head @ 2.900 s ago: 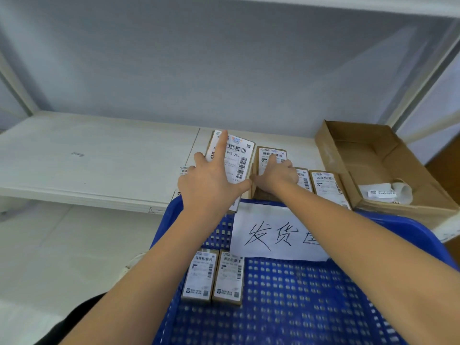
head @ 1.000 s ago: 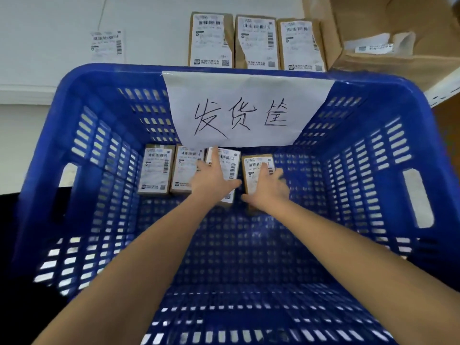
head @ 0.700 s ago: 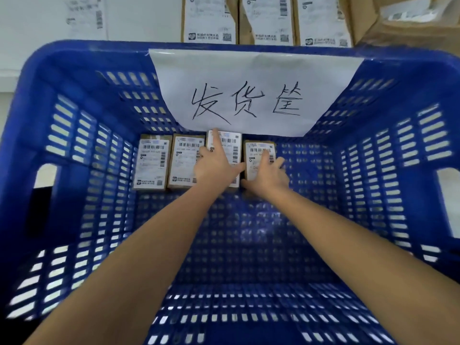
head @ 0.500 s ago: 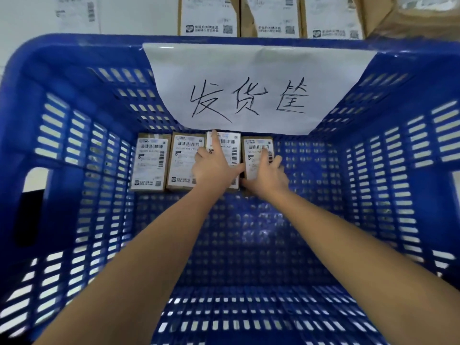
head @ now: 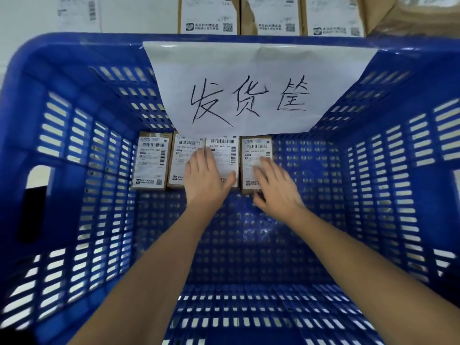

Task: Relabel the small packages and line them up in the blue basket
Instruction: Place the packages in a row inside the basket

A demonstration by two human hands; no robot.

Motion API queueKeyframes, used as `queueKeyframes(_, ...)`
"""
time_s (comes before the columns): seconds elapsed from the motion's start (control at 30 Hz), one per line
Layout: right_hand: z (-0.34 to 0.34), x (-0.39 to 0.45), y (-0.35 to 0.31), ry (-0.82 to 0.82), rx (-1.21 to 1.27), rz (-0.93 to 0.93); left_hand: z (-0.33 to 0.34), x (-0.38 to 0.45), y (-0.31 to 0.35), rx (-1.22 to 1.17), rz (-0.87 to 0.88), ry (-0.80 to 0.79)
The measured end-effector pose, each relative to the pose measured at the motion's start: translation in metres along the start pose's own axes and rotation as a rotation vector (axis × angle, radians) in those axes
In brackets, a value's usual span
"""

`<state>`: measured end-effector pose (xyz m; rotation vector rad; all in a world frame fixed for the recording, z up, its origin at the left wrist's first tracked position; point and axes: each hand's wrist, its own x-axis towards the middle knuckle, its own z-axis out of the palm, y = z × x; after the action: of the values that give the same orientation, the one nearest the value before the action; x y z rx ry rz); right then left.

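Observation:
Several small brown packages with white barcode labels lie side by side on the far floor of the blue basket (head: 74,145). From the left they are the first (head: 151,163), second (head: 184,150), third (head: 224,150) and fourth package (head: 256,148). My left hand (head: 206,178) lies flat with straight fingers over the near halves of the second and third packages. My right hand (head: 276,188), slightly blurred, rests with loose fingers on the near end of the fourth package, its thumb at the package's front edge. Neither hand grips anything.
A white paper sign (head: 249,90) with handwritten characters hangs over the basket's far wall. Beyond the rim, three more labelled packages (head: 271,13) lie on the white shelf, with a loose label (head: 77,13) to their left and a cardboard box (head: 423,16) at top right.
Both hands carried two packages from the shelf down into the basket and set them beside the two there. In the last half second the hands slid slightly back toward me.

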<state>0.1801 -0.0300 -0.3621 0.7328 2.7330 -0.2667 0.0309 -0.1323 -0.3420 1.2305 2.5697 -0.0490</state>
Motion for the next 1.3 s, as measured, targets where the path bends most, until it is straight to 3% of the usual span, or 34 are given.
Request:
queueKeyframes(0.1,0.005,-0.005,-0.002,-0.077,-0.203,-0.133,0.010,-0.014,-0.006,0.145,0.247,0.046)
queueKeyframes(0.2,0.008,-0.007,-0.005,-0.113,-0.215,-0.157,0.020,-0.019,-0.009,0.208,0.412,0.050)
queueKeyframes(0.7,-0.007,0.003,-0.009,-0.172,-0.230,-0.132,0.004,-0.010,0.001,0.395,0.371,-0.174)
queueKeyframes(0.83,-0.020,0.005,-0.010,-0.152,-0.175,-0.101,-0.017,-0.004,0.005,0.321,0.360,-0.242)
queueKeyframes(1.07,-0.066,-0.001,-0.020,-0.034,-0.172,-0.050,-0.054,-0.018,-0.003,0.350,0.280,-0.218)
queueKeyframes(1.3,-0.117,-0.015,-0.028,0.096,-0.205,-0.003,-0.108,-0.030,0.005,0.361,0.274,-0.052)
